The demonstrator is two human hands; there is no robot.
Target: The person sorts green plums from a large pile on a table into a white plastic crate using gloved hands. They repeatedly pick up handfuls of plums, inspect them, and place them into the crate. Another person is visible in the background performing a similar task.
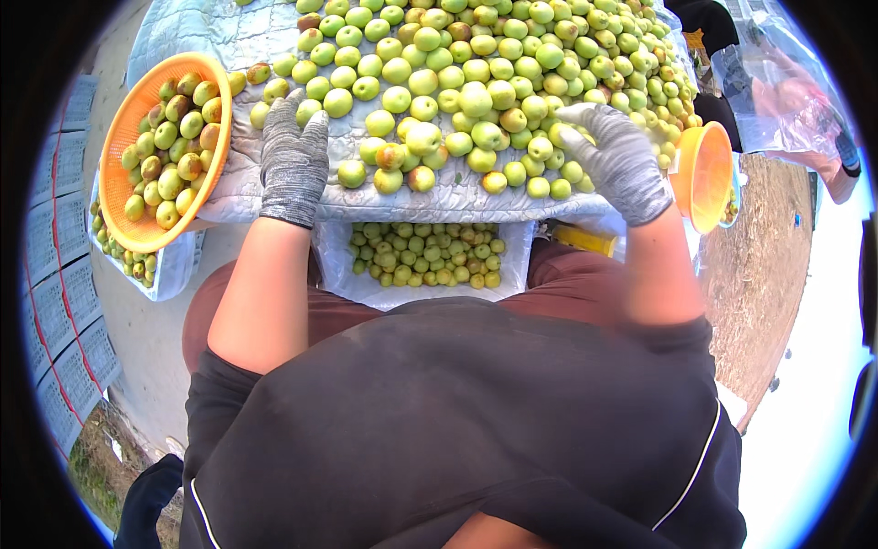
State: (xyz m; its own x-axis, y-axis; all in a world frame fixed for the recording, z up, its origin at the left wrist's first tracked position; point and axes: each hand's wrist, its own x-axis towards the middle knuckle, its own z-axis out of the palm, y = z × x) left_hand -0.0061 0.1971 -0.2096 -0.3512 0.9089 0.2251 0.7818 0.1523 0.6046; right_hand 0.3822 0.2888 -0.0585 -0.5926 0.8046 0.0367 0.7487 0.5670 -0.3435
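Note:
A broad heap of green jujubes [476, 98], some blotched brown, covers the quilted cloth [247, 188] on the table before me. At the heap's near left edge lies my left hand [294, 165] in a grey knit glove, its fingers stretched out beside a few jujubes. My right hand [624, 165], gloved alike, hovers at the right side of the heap with thumb and fingers apart. No fruit shows in its grasp. An orange basket [222, 82] of browner jujubes tilts at the table's left edge, and a second orange basket [722, 178] stands on its side at the right.
Between my knees, under the table edge, sits a white-lined crate [334, 261] of green jujubes. Another lined container [169, 279] of jujubes is below the left basket. Stacked printed cartons [69, 238] line the left. A person's arm [837, 178] and clear plastic [777, 101] appear at far right.

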